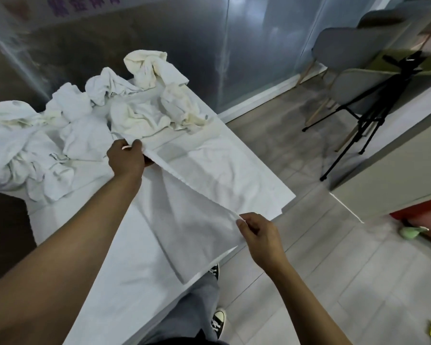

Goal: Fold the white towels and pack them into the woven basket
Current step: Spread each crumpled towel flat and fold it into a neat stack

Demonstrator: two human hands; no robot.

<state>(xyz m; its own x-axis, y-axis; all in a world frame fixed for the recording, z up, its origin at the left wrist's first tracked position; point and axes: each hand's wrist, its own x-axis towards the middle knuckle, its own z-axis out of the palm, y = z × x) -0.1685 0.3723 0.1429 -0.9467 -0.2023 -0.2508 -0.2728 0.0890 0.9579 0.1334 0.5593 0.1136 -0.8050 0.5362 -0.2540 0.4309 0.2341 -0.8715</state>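
A single white towel [197, 220] is held stretched above the tabletop [115, 270], its upper edge drawn taut in a straight line between the two hands. The far corner of that edge is pinched by the left hand [127, 158], whose fingers are curled round the cloth; the near corner is pinched between thumb and fingertips of the right hand [259, 235]. The rest of the towel hangs down from this edge and drapes onto the tabletop, with its lower part lying flat towards the person. The edge seems to be held tight so that wrinkles are pulled out and the corners can be matched before a fold is laid; this looks like the squaring-up step of a fold, not yet the fold itself.

Beyond the held towel, on the far side of it, a heap of crumpled white towels [90, 115] is spread across the tabletop, some of them yellowish. They appear to be left there as the unfolded stock, kept clear of the flat working area where the held towel is spread. Judged by that heap, most of the task is still to be done.

No woven basket can be seen, so where the folded towels are to be packed cannot be told.

To the right of the held towel, off the tabletop, a black tripod [373, 113] and grey chairs [346, 51] stand on the floor.
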